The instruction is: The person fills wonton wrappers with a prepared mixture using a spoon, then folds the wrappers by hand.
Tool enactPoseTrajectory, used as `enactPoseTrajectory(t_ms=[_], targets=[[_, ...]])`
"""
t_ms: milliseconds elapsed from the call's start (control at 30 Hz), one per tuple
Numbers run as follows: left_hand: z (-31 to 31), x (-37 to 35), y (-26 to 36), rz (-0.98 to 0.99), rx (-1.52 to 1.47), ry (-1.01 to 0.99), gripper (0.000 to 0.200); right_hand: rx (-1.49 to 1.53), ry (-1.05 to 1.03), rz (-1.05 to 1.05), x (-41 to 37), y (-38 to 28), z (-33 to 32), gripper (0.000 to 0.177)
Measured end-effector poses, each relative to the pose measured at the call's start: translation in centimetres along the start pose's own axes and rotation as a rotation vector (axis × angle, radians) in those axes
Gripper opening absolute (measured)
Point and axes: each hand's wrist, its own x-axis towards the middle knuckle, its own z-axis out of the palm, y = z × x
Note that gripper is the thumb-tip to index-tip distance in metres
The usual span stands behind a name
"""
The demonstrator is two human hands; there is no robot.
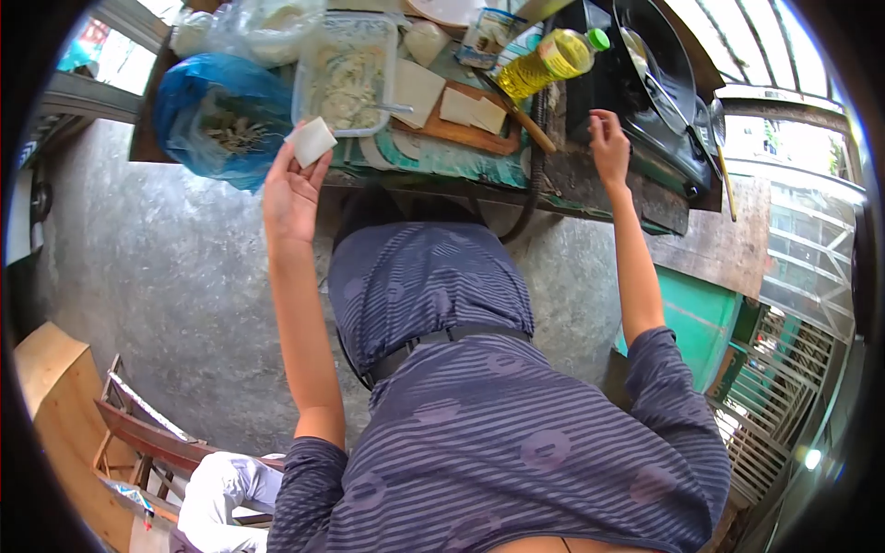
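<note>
Pinched in the fingers of my left hand (pixel 293 198) is a square white wrapper (pixel 312 143), apparently a thin dough sheet, held near the corner of a plastic tub (pixel 299 78). Inside the tub lies a pale, chunky filling (pixel 346 92) with a spoon handle (pixel 396 108) sticking out to the right. More wrappers (pixel 472 111) rest on a wooden cutting board (pixel 442 138), and a larger pale sheet (pixel 417 90) lies beside it. My right hand (pixel 610 147) hovers by the stove's front left corner, fingers loosely bent and apart, with nothing visible in them.
A wooden-handled knife (pixel 527 122) lies across the board's right end. Behind it an oil bottle (pixel 553 63) with a green cap leans over. A blue plastic bag (pixel 221 115) sits at the left. On the black stove (pixel 668 152) is a dark pan (pixel 678 55) with utensils.
</note>
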Motion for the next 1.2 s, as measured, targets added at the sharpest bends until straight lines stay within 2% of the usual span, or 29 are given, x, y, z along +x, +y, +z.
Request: enactPoseTrajectory(t_ms=[100, 167, 200, 267, 300, 400, 433, 533, 567, 667, 767, 867, 967, 1200], targets=[[0.6, -0.7, 1.0, -0.016, -0.009, 0.01, 0.036, 0.122, -0.147, -0.193, -0.5, -8.5, 2.3, 0.021], [0.9, -1.1, 1.6, -0.035, -0.023, 0.014, 0.037, 0.131, -0.239, -0.198, -1.2, -14.5, 3.1, 0.021], [1.1, -1.3, 1.9, -0.043, -0.011, 0.021, 0.037, 0.298, -0.287, -0.224, -1.8, -16.3, 4.5, 0.021], [1.6, -1.4, 2.5, -0.053, -0.012, 0.043, 0.038, 0.266, -0.526, -0.281, -2.5, -19.3, 6.2, 0.029], [1.6, -1.4, 2.8, -0.056, 0.006, 0.045, 0.038, 0.363, -0.671, -0.353, -2.7, -19.4, 8.2, 0.036], [2.0, -1.2, 3.7, -0.071, 0.033, 0.04, 0.039, 0.616, -0.711, -0.225, -4.1, -22.9, 10.8, 0.043], [2.0, -1.1, 3.9, -0.065, 0.051, 0.049, 0.04, 0.667, -0.668, -0.164, -4.3, -23.4, 12.2, 0.043], [1.6, -0.8, 4.7, -0.059, 0.025, 0.085, 0.042, 1.087, -0.609, 0.183, -4.2, -25.7, 14.6, 0.04], [1.4, -0.6, 4.9, -0.066, 0.029, 0.09, 0.044, 1.12, -0.595, 0.231, -4.1, -26.3, 15.1, 0.034], [0.8, -0.1, 5.4, -0.061, 0.023, 0.114, 0.044, 0.981, -0.471, 0.241, -3.9, -27.9, 15.9, 0.03], [0.3, 0.2, 5.9, -0.054, 0.02, 0.114, 0.044, 0.73, -0.439, 0.08, -3.9, -28.6, 15.2, 0.034], [0.0, 0.4, 6.4, -0.052, 0.027, 0.089, 0.043, 0.616, -0.332, -0.108, -4.3, -28.0, 16.0, 0.035], [-0.4, 0.9, 6.5, -0.06, 0.031, 0.087, 0.043, 0.635, -0.336, -0.105, -4.5, -28.5, 15.6, 0.035], [-0.3, 1.9, 6.4, -0.1, 0.054, 0.086, 0.044, 0.825, -0.38, 0.188, -3.7, -27.3, 16.4, 0.035]])
